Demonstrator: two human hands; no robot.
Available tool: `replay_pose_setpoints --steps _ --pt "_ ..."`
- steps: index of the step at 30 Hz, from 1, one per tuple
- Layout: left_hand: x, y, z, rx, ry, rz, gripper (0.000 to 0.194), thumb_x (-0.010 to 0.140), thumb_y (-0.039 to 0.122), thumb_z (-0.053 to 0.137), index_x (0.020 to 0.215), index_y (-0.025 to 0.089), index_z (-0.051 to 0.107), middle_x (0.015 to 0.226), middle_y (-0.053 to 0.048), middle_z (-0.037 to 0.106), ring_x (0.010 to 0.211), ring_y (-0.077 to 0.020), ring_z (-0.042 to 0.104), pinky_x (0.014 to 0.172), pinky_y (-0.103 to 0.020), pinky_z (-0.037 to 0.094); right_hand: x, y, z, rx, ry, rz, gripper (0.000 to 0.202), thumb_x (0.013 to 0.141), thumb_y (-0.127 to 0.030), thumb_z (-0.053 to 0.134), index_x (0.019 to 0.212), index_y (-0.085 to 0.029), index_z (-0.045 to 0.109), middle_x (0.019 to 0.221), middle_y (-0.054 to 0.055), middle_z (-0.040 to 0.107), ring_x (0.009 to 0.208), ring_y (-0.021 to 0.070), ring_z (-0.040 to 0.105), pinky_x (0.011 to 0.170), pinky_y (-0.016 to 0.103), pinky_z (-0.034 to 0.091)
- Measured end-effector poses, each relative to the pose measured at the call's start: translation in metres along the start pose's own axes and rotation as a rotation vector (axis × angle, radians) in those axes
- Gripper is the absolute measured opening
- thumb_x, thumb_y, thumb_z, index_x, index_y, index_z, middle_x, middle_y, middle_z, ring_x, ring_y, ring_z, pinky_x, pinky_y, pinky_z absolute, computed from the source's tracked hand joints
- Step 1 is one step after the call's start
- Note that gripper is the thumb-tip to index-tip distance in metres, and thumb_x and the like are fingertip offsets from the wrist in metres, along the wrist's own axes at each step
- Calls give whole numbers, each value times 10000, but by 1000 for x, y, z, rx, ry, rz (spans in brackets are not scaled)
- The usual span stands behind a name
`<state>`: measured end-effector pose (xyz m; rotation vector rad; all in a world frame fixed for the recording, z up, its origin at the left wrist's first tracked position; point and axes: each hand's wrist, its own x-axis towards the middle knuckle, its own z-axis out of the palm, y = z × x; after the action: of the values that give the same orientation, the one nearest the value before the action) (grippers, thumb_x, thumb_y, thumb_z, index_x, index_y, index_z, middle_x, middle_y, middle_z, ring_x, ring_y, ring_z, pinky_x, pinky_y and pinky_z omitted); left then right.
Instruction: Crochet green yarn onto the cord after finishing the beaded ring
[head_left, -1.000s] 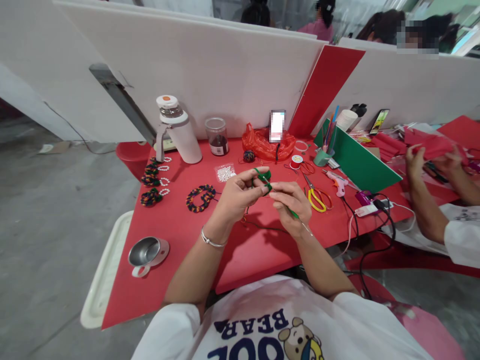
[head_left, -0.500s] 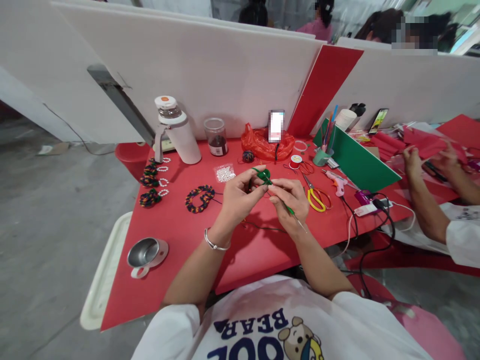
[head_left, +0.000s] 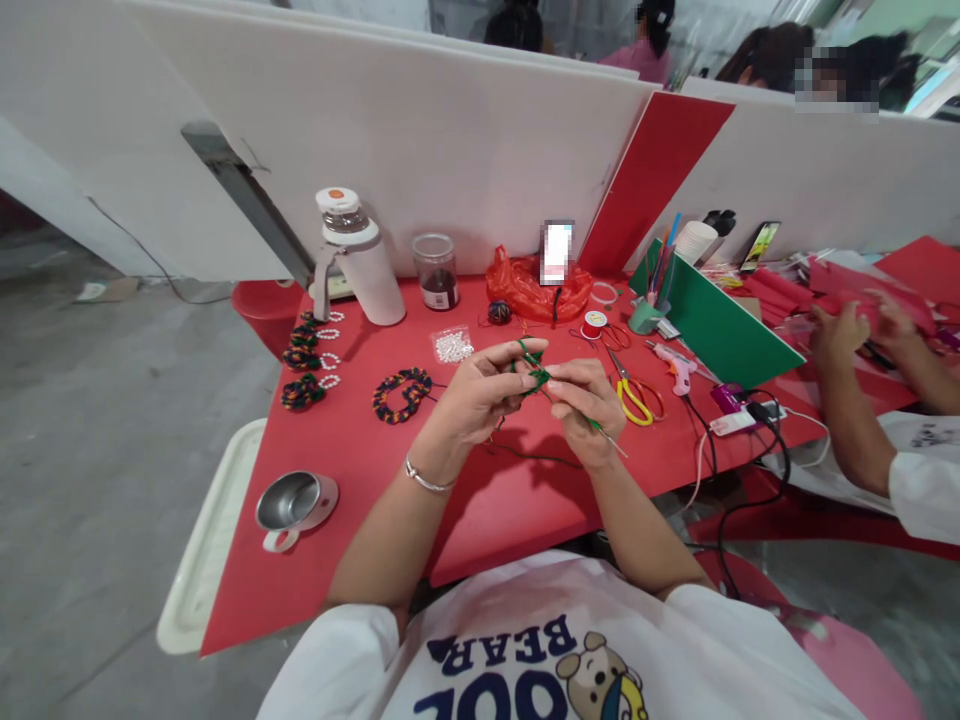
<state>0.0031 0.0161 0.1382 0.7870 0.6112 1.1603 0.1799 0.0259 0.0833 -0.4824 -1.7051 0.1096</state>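
Note:
My left hand (head_left: 484, 390) pinches a small piece of green yarn work (head_left: 538, 378), and green yarn loops over its raised index finger. Close against it on the right, my right hand (head_left: 589, 405) grips a crochet hook (head_left: 606, 433) with a green handle; its thin metal end points down past the palm. The hook's other tip is hidden at the yarn. A dark strand runs over the red table (head_left: 510, 520) below the hands. Left of them lies a braided multicoloured ring (head_left: 403, 396), with a bag of white beads (head_left: 452, 346) behind it.
A metal cup (head_left: 296, 502), white flask (head_left: 367, 270) and clear jar (head_left: 436, 272) stand leftward. Yellow-handled scissors (head_left: 634, 398), a pink glue gun (head_left: 675, 368) and a green board (head_left: 727, 325) are at right. Another person's hands (head_left: 840, 340) handle red material at far right.
My left index finger has lifted, with the green yarn now stretched over it. My right hand and the hook have shifted slightly right. The view has moved a little.

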Motion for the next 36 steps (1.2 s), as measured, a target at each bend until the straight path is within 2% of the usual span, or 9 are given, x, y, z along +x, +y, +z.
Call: replay_pose_setpoints --steps 5,11,18,24,30,33,36 --pt "0 0 1 17 -14 -7 447 608 148 904 1045 140 812 636 44 586 478 -29 394 441 -206 202 2 -1 -6 -3 -33 -14 268 1007 -450 651 1249 -386 749 1135 46 777 987 225 701 827 439 602" --pt "0 -2 1 38 -15 -19 457 613 175 911 1059 148 814 639 51 569 458 -20 370 432 -202 190 4 -4 -2 25 4 4 248 1016 -447 639 1224 -382 758 1102 41 785 970 221 718 832 440 609" --pt "2 -5 3 60 37 83 476 587 202 969 1039 176 823 717 24 646 498 -32 440 441 -199 267 2 -2 -1 60 3 46 260 1013 -424 652 1251 -390 749 1135 37 784 1010 227 713 870 452 601" --pt "4 -8 0 104 77 188 531 555 218 1006 1051 173 821 623 37 634 495 -42 453 451 -188 279 1 -5 4 -38 42 42 217 1018 -426 646 1180 -347 767 1100 46 790 986 225 725 842 446 611" --pt "3 -4 -3 96 4 63 552 566 245 1000 1075 165 802 619 55 616 437 -27 404 406 -196 238 1 -2 6 25 55 -6 242 1009 -414 659 1227 -382 759 1107 34 802 974 226 718 849 452 606" --pt "3 -2 -3 135 5 78 583 564 239 998 1105 162 795 629 55 619 464 -36 436 426 -197 275 5 0 1 45 13 14 243 1009 -425 656 1224 -388 763 1104 29 804 979 227 717 864 455 605" --pt "3 -3 -3 199 58 160 598 561 217 994 1122 159 795 681 31 658 567 -68 534 512 -201 379 7 1 -4 63 -45 73 225 1006 -390 669 1205 -376 773 1104 31 801 1007 229 709 900 462 596"
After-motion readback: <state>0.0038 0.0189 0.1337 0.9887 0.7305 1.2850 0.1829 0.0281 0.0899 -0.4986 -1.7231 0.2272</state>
